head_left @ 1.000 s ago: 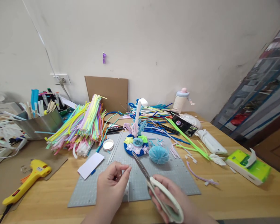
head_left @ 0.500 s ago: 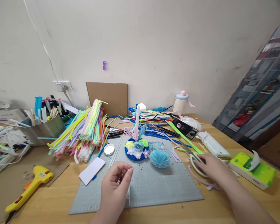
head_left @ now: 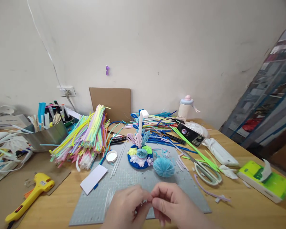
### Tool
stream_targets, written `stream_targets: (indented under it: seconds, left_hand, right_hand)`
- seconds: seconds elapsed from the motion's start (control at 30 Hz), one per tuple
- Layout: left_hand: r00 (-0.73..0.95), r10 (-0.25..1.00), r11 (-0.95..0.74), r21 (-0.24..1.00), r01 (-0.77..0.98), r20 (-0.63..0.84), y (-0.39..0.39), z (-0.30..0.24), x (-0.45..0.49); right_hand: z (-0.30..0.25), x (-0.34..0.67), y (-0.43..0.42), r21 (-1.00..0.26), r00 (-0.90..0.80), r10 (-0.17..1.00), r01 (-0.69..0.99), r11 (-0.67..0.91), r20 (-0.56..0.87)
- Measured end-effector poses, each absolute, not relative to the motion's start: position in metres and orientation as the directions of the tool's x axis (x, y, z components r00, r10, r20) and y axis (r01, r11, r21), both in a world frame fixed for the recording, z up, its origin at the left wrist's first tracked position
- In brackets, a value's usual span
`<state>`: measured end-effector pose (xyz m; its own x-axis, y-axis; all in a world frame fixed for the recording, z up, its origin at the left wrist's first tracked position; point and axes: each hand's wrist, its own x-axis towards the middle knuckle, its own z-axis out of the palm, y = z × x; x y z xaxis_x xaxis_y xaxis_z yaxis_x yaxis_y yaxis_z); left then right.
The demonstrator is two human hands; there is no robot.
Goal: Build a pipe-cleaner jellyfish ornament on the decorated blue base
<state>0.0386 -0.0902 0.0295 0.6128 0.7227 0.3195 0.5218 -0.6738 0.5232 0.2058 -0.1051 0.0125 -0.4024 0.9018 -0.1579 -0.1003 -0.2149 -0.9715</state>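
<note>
My left hand [head_left: 131,203] and my right hand [head_left: 168,203] meet fingertip to fingertip above the front of the grey cutting mat [head_left: 85,210]. Both are pinched closed; whatever lies between the fingertips is too small to make out. A thin pale strand [head_left: 107,198] curves beside my left hand. Just beyond my hands sits a light blue yarn ball [head_left: 164,167]. To its left stands a decoration on a round blue base [head_left: 133,163], with small flowers and a tall white hooked stem [head_left: 140,122]. White-handled scissors [head_left: 207,173] lie right of the mat.
A yellow glue gun [head_left: 30,197] lies at the left. Bundled pastel pipe cleaners [head_left: 90,136] stand behind the mat, beside a metal holder [head_left: 46,138]. A white card [head_left: 94,179] and round lid [head_left: 111,156] rest nearby. On the right are a phone [head_left: 190,133] and green tissue pack [head_left: 264,179].
My right hand has left the scissors on the table and come across to my left hand. My left hand has lowered and turned, and the fingertips of both now meet.
</note>
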Motion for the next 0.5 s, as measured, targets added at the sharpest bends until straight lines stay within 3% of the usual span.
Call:
stream_targets:
  seconds: [0.23, 0.4, 0.5]
  left_hand:
    - [0.407, 0.892, -0.444, 0.551, 0.706, 0.198, -0.091, 0.028, -0.008]
    - [0.479, 0.877, -0.415, 0.431, 0.801, -0.045, -0.083, 0.027, -0.024]
    - [0.457, 0.888, -0.390, 0.455, 0.800, -0.042, -0.077, 0.024, -0.031]
  right_hand:
    - [0.004, 0.240, -0.105, -0.902, -0.332, 0.912, -0.272, -0.335, -0.239]
    - [0.020, 0.293, -0.114, -0.826, -0.196, 0.967, -0.510, -0.240, -0.160]
    - [0.019, 0.311, -0.119, -0.833, -0.043, 0.980, -0.520, -0.188, -0.195]
